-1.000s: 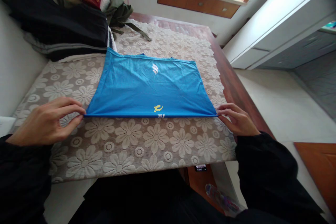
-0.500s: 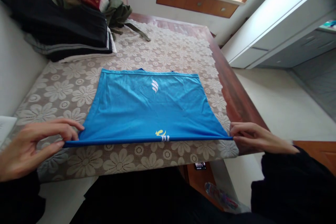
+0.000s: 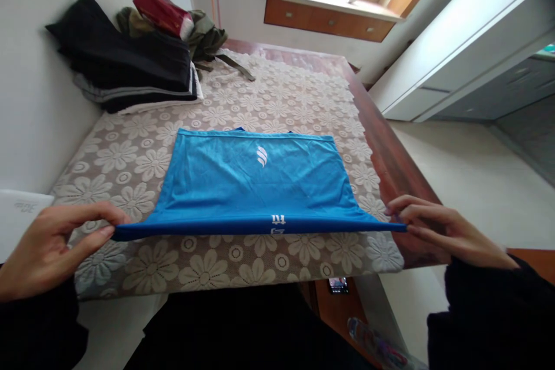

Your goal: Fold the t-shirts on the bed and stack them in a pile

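A folded blue shirt (image 3: 255,179) with a white logo lies on the lace flower tablecloth (image 3: 277,87). Its near folded edge is lifted off the cloth and stretched tight between my hands. My left hand (image 3: 52,245) pinches the left corner of that edge between thumb and fingers. My right hand (image 3: 437,228) pinches the right corner, out past the table's right side. Both sleeves are black.
A stack of folded dark clothes (image 3: 130,66) sits at the far left by the wall, with a red package (image 3: 162,8) and an olive garment (image 3: 208,37) behind it. A white box (image 3: 19,214) is at the left. The wooden table edge (image 3: 390,144) runs along the right.
Both hands pulled the shirt's near edge toward me and spread wider apart, lifting it off the cloth. The shirt slid nearer across the tablecloth, away from the dark clothes stack.
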`<action>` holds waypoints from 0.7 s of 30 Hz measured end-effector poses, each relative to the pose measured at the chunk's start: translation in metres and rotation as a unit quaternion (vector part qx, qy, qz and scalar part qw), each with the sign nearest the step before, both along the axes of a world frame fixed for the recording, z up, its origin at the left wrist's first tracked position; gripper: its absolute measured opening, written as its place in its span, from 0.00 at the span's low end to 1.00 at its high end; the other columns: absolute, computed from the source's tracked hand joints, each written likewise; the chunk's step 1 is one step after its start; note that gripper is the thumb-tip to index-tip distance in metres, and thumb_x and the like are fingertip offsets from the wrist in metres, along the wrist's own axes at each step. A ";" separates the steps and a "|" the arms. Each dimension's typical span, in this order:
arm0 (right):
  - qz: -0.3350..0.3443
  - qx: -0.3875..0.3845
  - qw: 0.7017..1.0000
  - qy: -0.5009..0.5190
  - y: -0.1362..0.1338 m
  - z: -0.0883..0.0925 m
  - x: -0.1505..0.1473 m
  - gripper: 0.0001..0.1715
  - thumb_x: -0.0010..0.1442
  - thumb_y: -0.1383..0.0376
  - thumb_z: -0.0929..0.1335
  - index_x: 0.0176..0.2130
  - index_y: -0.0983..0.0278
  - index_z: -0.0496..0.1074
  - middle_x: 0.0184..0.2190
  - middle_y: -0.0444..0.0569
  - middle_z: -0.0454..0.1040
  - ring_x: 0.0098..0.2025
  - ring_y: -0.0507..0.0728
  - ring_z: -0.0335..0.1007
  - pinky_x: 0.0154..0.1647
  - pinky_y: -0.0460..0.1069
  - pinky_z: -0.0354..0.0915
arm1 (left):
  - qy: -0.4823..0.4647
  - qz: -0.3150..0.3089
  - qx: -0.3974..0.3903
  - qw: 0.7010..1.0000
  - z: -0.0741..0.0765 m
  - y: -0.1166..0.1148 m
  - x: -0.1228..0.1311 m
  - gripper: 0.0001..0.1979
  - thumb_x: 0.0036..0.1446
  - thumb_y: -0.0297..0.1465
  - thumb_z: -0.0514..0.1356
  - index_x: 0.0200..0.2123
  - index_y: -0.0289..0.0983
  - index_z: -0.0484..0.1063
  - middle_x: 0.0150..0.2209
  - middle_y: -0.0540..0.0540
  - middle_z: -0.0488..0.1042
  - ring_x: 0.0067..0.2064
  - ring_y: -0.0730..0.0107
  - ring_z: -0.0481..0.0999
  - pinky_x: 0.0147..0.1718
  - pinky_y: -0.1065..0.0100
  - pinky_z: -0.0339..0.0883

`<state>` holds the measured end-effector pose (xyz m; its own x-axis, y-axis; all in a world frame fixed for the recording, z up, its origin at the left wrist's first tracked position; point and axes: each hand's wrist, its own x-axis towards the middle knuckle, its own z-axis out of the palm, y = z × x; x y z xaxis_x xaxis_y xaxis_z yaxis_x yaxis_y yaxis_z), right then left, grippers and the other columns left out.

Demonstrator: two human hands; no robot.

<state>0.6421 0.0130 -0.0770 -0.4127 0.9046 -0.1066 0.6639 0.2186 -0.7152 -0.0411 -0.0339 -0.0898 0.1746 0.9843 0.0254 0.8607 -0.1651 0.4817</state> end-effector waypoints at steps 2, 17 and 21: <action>-0.010 0.030 0.999 0.004 0.006 0.000 0.001 0.20 0.66 0.42 0.73 0.37 0.53 0.83 0.46 0.56 0.81 0.47 0.70 0.81 0.48 0.60 0.77 | -0.047 0.044 0.051 0.997 0.009 0.003 0.010 0.10 0.61 0.46 0.61 0.34 0.54 0.82 0.33 0.56 0.85 0.35 0.57 0.85 0.36 0.62 0.76; -0.034 0.050 0.993 -0.103 0.173 -0.002 -0.029 0.46 0.55 0.24 0.70 0.37 0.64 0.80 0.32 0.54 0.80 0.35 0.60 0.74 0.39 0.55 0.67 | 0.179 0.115 0.055 0.976 0.026 0.165 0.046 0.21 0.59 0.43 0.54 0.46 0.43 0.82 0.35 0.47 0.83 0.40 0.55 0.82 0.38 0.62 0.66; -0.066 0.030 0.993 -0.096 0.216 -0.040 -0.038 0.37 0.51 0.32 0.72 0.33 0.62 0.78 0.26 0.50 0.78 0.30 0.59 0.72 0.36 0.54 0.66 | 0.240 0.113 -0.016 0.964 0.000 0.206 0.052 0.22 0.62 0.41 0.52 0.49 0.42 0.82 0.44 0.42 0.86 0.48 0.50 0.82 0.41 0.61 0.68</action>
<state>0.6039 0.2293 -0.1165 -0.2676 0.9565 -0.1167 0.8129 0.1591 -0.5603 0.0108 0.1719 -0.0896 -0.0596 0.9976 -0.0356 0.9980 0.0604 0.0202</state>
